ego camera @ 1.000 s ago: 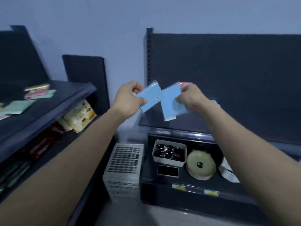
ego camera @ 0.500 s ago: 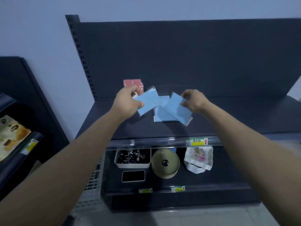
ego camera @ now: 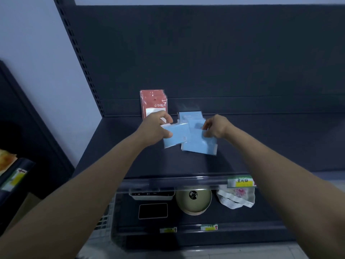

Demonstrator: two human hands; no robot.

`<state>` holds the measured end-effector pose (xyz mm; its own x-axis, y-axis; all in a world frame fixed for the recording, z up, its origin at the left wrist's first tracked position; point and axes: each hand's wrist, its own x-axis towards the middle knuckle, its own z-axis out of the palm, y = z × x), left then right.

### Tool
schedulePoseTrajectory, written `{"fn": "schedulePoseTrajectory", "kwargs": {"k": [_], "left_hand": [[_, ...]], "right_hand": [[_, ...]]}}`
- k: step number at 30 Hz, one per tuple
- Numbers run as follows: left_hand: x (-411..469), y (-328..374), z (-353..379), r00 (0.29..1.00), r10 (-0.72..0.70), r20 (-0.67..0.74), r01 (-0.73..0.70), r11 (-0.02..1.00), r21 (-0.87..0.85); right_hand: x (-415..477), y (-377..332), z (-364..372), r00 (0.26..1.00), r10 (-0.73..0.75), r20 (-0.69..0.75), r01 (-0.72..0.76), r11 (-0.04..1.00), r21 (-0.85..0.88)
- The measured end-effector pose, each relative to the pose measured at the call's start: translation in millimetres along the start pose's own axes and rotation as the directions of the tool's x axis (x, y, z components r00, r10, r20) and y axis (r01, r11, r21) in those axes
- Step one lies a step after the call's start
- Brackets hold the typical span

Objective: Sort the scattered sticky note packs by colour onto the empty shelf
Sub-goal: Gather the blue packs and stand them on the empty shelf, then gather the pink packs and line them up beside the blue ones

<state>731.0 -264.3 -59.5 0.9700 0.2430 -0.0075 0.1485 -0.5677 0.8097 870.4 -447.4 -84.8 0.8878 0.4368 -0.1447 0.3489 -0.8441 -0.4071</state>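
Blue showed in both hands, which were apart over the shelf (ego camera: 261, 143). The left hand (ego camera: 157, 128) pinched a blue pack (ego camera: 176, 136) by its upper left corner, just in front and right of the red packs (ego camera: 153, 101), and hid their lower right corner. The right hand (ego camera: 216, 128), further right of the red packs, gripped a second blue pack (ego camera: 198, 146) with its fingers curled over the top edge. Whether that pack touched the shelf could not be told. A blue pile (ego camera: 190, 115) lay right of the red packs, half covered by the held packs, so its count was unclear. The red packs leaned on the back panel. Right of them, past the blue, open shelf ran to the frame edge.
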Motion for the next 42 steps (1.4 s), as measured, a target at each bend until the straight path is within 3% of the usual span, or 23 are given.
{"fn": "schedulePoseTrajectory", "kwargs": {"k": [8,15,24,30,35,42], "left_hand": [[39,-12,40,0.993,-0.042,0.108,0.039,0.999,0.034],[56,-14,77,0.986,-0.04,0.164,0.02,0.992,0.123],[57,-18,95,0.997,-0.073,0.029,0.063,0.962,0.265],[31,5,57,0.98,-0.019,-0.2,0.069,0.966,0.248],[-29,16,-22,0.873,0.022,-0.487,0.163,0.928,0.334],[-164,-4,-124,0.65,-0.033,-0.759,0.436,0.834,0.337]], "right_hand": [[21,24,11,0.995,0.064,-0.07,-0.054,0.99,0.129],[22,27,-17,0.988,-0.028,-0.151,0.056,0.982,0.182],[17,18,-46,0.975,-0.172,-0.139,0.193,0.969,0.156],[17,-25,-50,0.93,-0.317,-0.184,0.331,0.943,0.048],[-3,-114,-37,0.793,-0.59,-0.153,0.589,0.806,-0.055],[-73,-262,-3,0.466,-0.877,-0.12,0.88,0.473,-0.041]]}}
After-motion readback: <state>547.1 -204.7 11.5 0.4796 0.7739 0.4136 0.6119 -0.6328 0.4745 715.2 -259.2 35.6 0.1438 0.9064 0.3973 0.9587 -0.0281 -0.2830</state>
